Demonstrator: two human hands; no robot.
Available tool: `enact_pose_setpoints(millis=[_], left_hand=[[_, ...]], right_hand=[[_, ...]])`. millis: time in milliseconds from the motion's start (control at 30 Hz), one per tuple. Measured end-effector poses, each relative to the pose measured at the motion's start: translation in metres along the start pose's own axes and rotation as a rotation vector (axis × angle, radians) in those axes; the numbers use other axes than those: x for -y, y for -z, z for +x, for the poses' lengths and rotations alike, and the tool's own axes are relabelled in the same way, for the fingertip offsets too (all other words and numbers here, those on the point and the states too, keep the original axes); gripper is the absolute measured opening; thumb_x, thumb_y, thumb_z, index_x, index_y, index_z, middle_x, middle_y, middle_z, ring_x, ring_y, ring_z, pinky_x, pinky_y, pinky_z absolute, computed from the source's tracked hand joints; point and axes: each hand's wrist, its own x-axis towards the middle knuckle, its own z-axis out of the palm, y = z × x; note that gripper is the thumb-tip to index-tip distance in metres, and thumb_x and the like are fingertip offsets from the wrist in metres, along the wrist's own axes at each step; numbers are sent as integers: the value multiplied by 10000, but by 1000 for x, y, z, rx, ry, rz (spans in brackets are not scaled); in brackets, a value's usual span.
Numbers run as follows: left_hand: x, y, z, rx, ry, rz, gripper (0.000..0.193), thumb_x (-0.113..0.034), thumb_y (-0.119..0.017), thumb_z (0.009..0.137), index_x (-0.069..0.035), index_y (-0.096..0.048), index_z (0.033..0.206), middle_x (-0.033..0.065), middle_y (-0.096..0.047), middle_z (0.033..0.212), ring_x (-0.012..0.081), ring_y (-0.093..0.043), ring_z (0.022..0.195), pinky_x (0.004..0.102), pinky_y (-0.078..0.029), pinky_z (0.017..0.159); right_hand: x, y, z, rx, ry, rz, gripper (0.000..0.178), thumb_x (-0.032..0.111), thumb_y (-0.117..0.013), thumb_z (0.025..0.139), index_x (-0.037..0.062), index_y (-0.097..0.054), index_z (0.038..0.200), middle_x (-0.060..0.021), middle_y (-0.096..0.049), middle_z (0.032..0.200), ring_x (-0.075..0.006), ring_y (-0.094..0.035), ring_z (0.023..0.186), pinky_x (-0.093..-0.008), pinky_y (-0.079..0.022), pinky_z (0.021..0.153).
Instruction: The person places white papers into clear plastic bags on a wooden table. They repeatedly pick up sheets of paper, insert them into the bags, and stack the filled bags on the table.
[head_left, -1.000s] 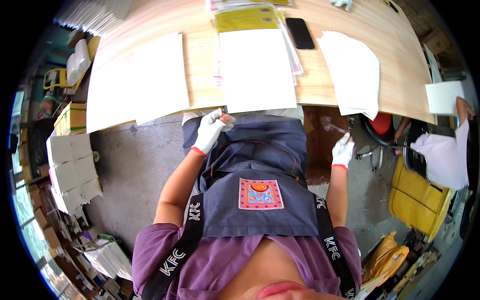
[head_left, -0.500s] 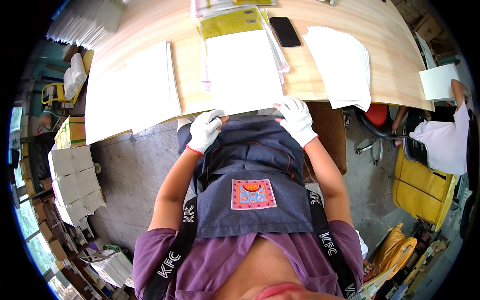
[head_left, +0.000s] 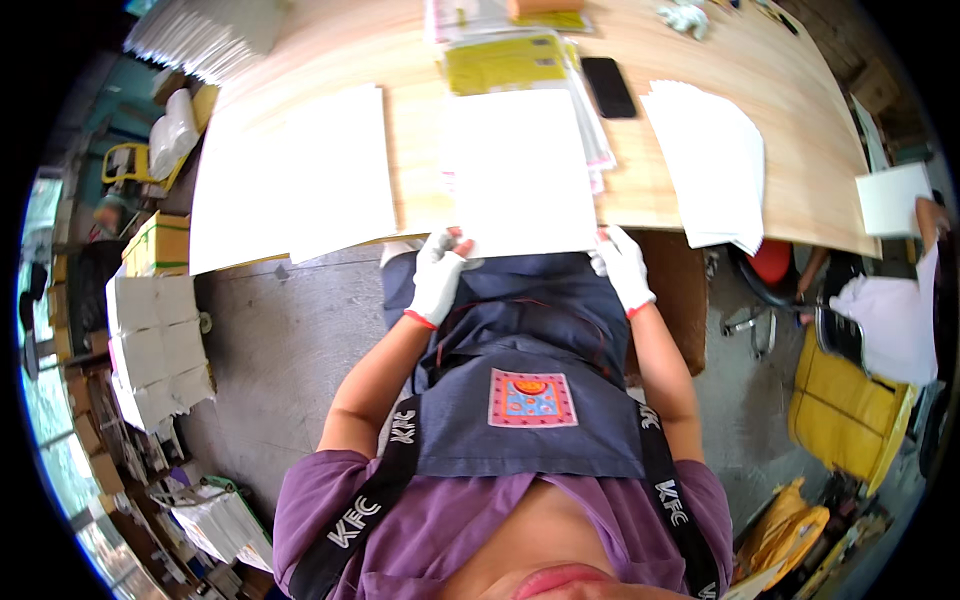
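Observation:
A white paper sheet (head_left: 520, 170) lies in front of me, over several packs in clear plastic with olive-yellow covers (head_left: 505, 66). Its near edge reaches slightly past the table edge, above my apron. At its near left corner is my left hand (head_left: 438, 275), in a white glove with bare fingertips, thumb on top and fingers curled. My right hand (head_left: 623, 268), gloved alike, grips the near right corner with its fingers folded in under the edge. Whether one sheet or a thin stack is held cannot be told.
White sheets (head_left: 300, 180) lie left, and a fanned white stack (head_left: 708, 165) lies right. A black phone (head_left: 608, 87) is beside the packs. A tall paper pile (head_left: 205, 35) stands far left. At the right edge, another person's hand (head_left: 930, 218) is at a white block (head_left: 893, 200).
Both hands have moved from the sheet's near edge outward to its two near corners. The sheet's near edge now looks straighter and flatter. The whole view has shifted slightly.

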Motion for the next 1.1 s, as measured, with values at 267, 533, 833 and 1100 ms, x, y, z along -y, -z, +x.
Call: enact_pose_setpoints(millis=[267,533,833,1100], left_hand=[[-93,48,-18,-141,-400,611,267,-137,-643,877,-15,-590,1108,-1,-555,752,69,-517,694,218,-434,621],[-139,213,16,-582,-464,917,243,-127,-563,887,-30,-607,1106,106,-647,893,179,-606,768,302,-495,697],[-94,294,83,-575,-153,1281,432,-379,-618,812,-69,-625,1114,183,-613,1036,340,-605,949,408,-475,835],[-109,247,72,-599,-117,1567,472,-335,-659,783,-127,-587,1200,129,-580,1124,303,-560,1023,412,-479,810]], right_hand=[[61,-51,-2,158,108,14,150,169,-593,914,50,-583,1003,-3,-601,739,-51,-518,548,-193,-440,509],[113,-254,54,451,264,26,150,135,-628,878,50,-509,913,-41,-619,678,-79,-558,547,-248,-430,491],[78,-291,64,347,332,-681,619,343,-589,828,78,-380,1348,-196,-665,879,-333,-645,859,-459,-483,756],[108,-269,38,494,156,-615,555,336,-570,858,62,-415,1316,-110,-668,769,-264,-656,707,-400,-498,662]])
